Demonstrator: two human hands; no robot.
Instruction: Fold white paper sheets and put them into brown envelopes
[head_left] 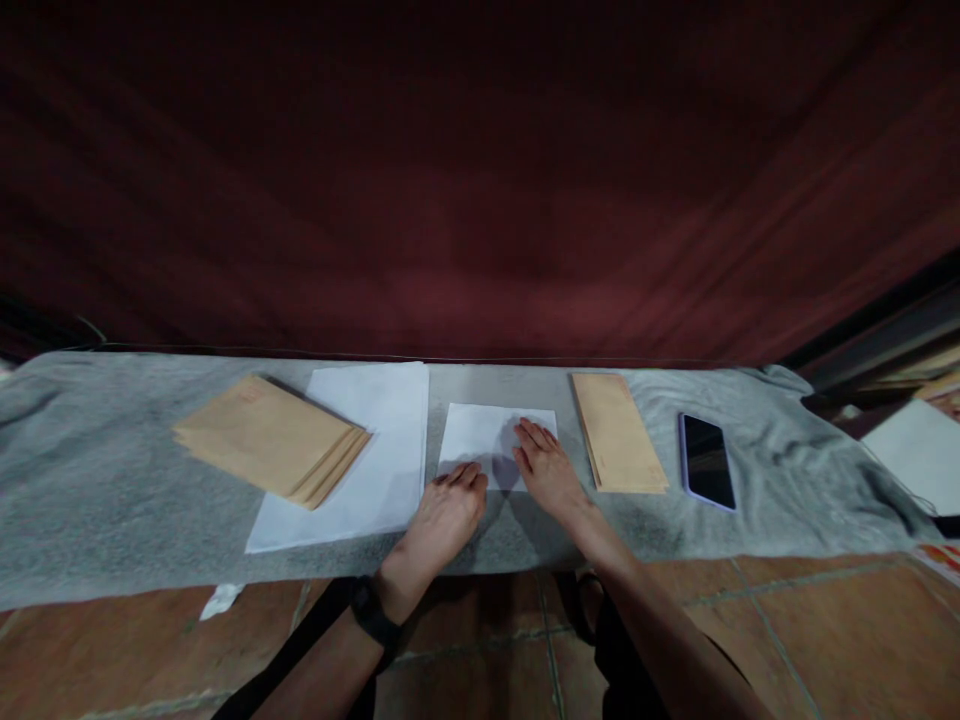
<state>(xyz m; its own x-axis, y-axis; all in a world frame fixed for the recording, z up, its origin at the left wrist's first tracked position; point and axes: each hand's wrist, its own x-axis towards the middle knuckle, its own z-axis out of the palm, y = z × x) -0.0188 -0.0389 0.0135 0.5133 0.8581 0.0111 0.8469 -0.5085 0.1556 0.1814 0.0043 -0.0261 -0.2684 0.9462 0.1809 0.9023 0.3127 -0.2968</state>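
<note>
Now touched small, rectangular white paper (pixel 466 430), between long edges of fuzzy grey cloth (pixel 799 480), with open right hand (pixel 549 468) and curled left hand (pixel 448 510); couldn't tell the latter's grip.

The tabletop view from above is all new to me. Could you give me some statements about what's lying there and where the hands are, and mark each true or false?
1. The right hand lies on the small white sheet. True.
2. The phone lies on the grey cloth. True.
3. The phone is to the left of the small white sheet. False: it is to the right.
4. The brown envelopes on the left partly cover the large white paper. True.
5. The large white paper is to the right of the small white sheet. False: it is to the left.
6. Only one hand is at the small white sheet. False: the left hand is at its near edge too.
</note>
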